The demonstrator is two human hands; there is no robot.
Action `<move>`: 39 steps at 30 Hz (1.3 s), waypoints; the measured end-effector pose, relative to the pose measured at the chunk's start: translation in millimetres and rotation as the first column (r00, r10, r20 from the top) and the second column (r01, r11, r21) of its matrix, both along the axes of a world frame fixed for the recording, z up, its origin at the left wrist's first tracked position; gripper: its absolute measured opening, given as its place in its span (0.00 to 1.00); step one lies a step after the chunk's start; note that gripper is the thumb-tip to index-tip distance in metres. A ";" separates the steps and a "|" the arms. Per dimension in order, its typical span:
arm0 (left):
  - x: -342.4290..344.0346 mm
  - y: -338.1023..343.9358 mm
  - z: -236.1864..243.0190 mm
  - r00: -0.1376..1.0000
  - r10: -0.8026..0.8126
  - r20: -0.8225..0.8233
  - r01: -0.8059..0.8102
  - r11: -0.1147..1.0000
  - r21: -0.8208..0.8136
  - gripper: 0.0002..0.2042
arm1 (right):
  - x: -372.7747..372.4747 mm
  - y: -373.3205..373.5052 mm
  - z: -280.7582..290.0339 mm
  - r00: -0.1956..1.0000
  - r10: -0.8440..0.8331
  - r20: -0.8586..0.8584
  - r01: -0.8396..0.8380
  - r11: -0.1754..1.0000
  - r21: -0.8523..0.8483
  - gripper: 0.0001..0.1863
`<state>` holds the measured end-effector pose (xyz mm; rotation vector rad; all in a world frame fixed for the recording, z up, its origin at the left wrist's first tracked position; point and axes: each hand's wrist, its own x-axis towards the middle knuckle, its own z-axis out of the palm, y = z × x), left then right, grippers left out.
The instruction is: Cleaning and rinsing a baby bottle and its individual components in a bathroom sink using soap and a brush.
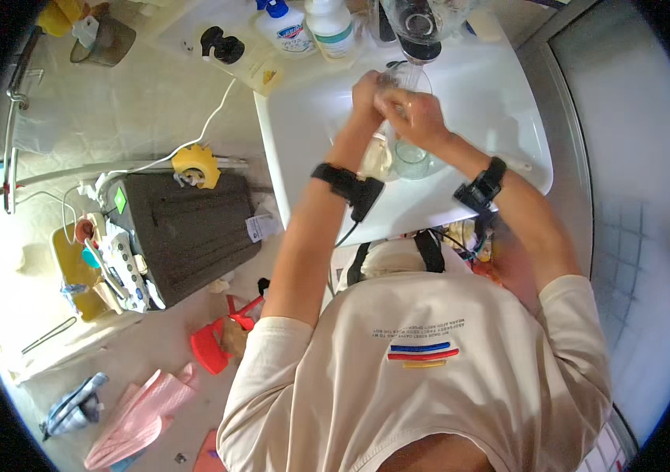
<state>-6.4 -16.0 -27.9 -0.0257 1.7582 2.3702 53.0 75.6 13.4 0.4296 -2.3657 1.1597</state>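
Observation:
Over the white sink (303, 118), both hands are close together below the dark tap (417, 51). My left hand (369, 96) is closed around the side of a clear glass (420, 79), whose shape is faint under the tap. My right hand (416, 118) is bent into a closed grip against the left one; what lies within its fingers is hidden. Below the hands, a clear glass jar (412, 160) is in the basin. A pale cream-coloured container (377, 157) sits beside it, partly covered by my left forearm.
Along the sink's back edge stand a white bottle with a blue cap (287, 30), a white bottle with a green label (331, 31) and a yellowish jug with a black cap (232, 59). A dark box-like cabinet (185, 236) is at left. Glass door panels (634, 197) rise at right.

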 end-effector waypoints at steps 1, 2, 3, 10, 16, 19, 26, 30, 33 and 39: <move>-3.2 -2.0 13.0 0.948 -0.181 0.261 0.181 0.983 0.024 0.10 | -2.4 18.6 1.5 0.989 0.141 -0.042 -0.125 0.958 0.257 0.21; -3.9 -5.1 25.8 0.813 -0.332 0.478 0.347 0.936 0.059 0.10 | -7.4 26.1 -14.0 0.991 0.127 -0.042 -0.112 0.960 0.255 0.21; -7.2 -1.0 9.3 0.893 -0.162 0.419 0.162 0.986 0.037 0.10 | -16.7 26.6 -33.6 0.988 0.034 0.149 -0.038 0.999 0.018 0.22; -9.3 -10.9 15.5 0.899 -0.350 0.262 0.345 0.936 0.065 0.11 | -3.1 23.2 -5.8 0.969 0.245 -0.038 -0.213 0.901 0.378 0.17; 0.2 0.2 -26.8 0.964 0.123 -0.237 -0.195 0.930 -0.312 0.13 | -14.0 3.6 -5.2 0.872 -0.250 0.421 0.275 0.961 0.000 0.17; -7.5 -12.1 -22.3 0.871 -0.287 -0.400 0.029 0.841 -0.540 0.12 | -5.3 16.3 -7.7 0.975 0.189 -0.113 -0.156 0.956 0.246 0.20; 16.7 16.8 3.9 0.849 0.347 -0.399 -0.405 0.912 -0.069 0.10 | -4.4 -12.4 -4.9 0.940 -0.215 0.266 0.273 0.940 -0.204 0.26; -9.8 -17.0 23.6 0.650 -0.422 0.632 0.393 0.899 0.196 0.12 | -13.1 37.9 -4.4 0.820 0.538 -0.196 -0.429 0.804 0.412 0.20; 8.1 -2.0 13.7 0.924 -0.013 0.382 -0.038 0.992 0.124 0.14 | -7.5 8.5 -2.4 0.980 0.101 0.173 -0.113 0.992 0.061 0.22; -3.6 -22.0 26.9 0.722 -0.454 0.522 0.310 0.887 0.343 0.13 | -17.3 29.6 0.2 0.785 0.573 -0.236 -0.435 0.781 0.447 0.19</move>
